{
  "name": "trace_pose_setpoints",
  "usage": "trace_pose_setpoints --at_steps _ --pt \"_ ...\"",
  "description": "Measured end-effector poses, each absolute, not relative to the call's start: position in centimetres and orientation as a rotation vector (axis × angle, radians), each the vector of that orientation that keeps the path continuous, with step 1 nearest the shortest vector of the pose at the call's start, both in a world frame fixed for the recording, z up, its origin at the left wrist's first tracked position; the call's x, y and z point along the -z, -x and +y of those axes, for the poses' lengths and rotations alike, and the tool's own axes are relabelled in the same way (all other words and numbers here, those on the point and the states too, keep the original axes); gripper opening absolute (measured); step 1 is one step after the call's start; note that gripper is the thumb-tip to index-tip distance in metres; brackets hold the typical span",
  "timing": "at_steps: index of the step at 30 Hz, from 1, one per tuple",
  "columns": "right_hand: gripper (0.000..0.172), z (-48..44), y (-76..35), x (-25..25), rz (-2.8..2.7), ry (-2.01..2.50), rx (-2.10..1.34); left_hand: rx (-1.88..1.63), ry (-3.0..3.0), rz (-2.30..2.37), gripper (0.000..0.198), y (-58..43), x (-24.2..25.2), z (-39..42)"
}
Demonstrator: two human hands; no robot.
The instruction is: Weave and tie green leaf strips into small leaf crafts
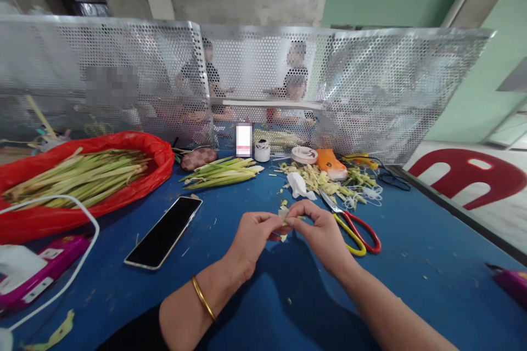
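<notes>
Pale leaf piece (283,212) sits above our blue tabletop (415,263), before a perforated metal screen (382,77); our left hand (255,237) and right hand (319,225) pinch it, both slanting inward

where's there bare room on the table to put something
Two patches hold only small bits: right of the scissors, toward the purple object at the edge, and between the phone and the left hand. It's crowded along the far side, with stalks, white roll and scraps, and at left, around the red bag and power strip.
</notes>
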State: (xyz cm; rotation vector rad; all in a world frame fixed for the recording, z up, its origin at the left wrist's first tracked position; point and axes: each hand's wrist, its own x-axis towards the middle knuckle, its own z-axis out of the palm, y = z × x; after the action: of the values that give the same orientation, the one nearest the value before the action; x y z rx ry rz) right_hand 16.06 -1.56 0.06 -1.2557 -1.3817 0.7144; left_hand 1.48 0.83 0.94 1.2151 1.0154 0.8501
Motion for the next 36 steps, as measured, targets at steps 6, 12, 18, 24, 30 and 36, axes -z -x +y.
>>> trace_pose_setpoints --at_steps 6,12,18,24,30,36 --pt "0.01 -1.53 -16.01 0.05 -1.304 1.274 -0.846 -0.858 -1.173 0.99 0.022 -1.66 -0.97 0.58" --pt "0.008 -1.61 -16.11 -0.23 -1.343 1.32 -0.755 -0.839 -1.213 0.964 0.028 -1.56 -0.91 0.61" --pt "0.011 -1.7 -16.29 -0.62 -1.38 1.214 -0.697 -0.865 -1.15 0.939 0.025 -1.59 -0.97 0.66" --pt "0.003 -1.73 -16.24 -0.46 -1.512 1.111 -0.551 -0.852 -0.965 0.885 0.02 -1.35 -0.83 0.87" --pt "0.008 -1.52 -16.34 -0.09 -1.516 1.112 -0.528 -0.843 -1.0 0.896 0.023 -1.29 -0.91 0.83" --pt "0.011 -1.63 -16.26 -0.36 -1.509 1.134 -0.533 -0.887 -1.029 0.929 0.024 -1.33 -0.93 0.8"
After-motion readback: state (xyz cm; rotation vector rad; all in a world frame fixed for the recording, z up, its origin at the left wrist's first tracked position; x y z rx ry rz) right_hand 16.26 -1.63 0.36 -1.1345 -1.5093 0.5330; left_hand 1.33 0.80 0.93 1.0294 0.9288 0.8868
